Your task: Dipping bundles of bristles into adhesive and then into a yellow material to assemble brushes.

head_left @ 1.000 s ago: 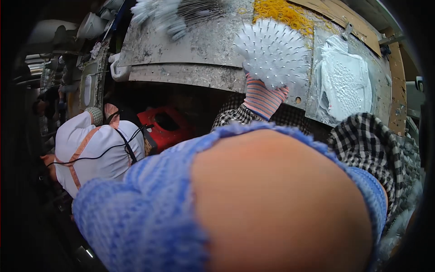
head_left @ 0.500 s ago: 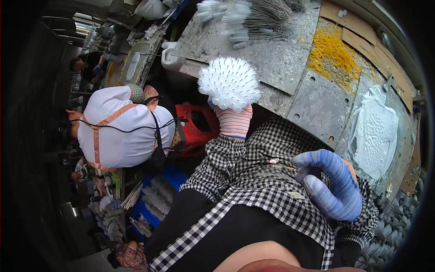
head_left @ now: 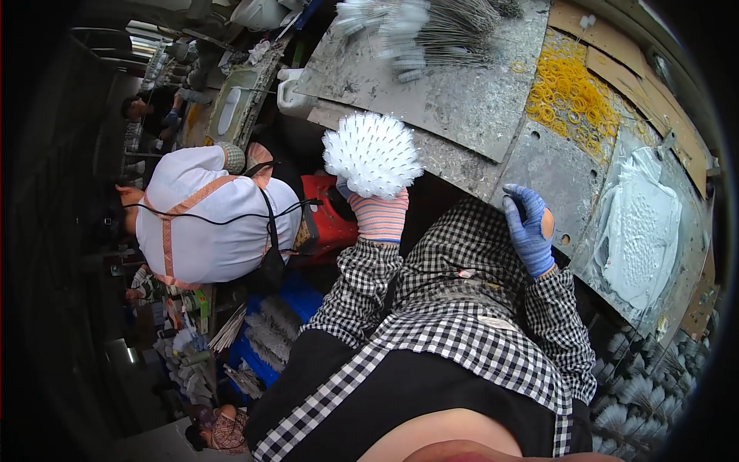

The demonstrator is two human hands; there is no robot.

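Note:
My left hand (head_left: 377, 217), in a striped orange and blue knit glove, is closed under a round bundle of white bristle brushes (head_left: 372, 154). Dark wire tips stick out all over the bundle's upper face; its lower part is hidden in the glove. My right hand (head_left: 530, 229), in a blue knit glove with some bare skin showing at its side, is raised at the near edge of the metal-topped worktable (head_left: 493, 123). Its thumb and fingers are bent with a small gap between them, and I see nothing in them.
Yellow rubber bands (head_left: 566, 96) lie on the table beside a slab of white paste (head_left: 640, 231). Wire-stemmed brushes (head_left: 454, 31) lie at the far edge, more brushes (head_left: 647, 385) at lower right. A co-worker in white (head_left: 215, 223) sits at left by a red plastic object (head_left: 329, 215).
My right hand has moved forward and left from near my lap to the table edge, its fingers drawing closer together. The brush bundle in my left hand has shifted slightly left and nearer.

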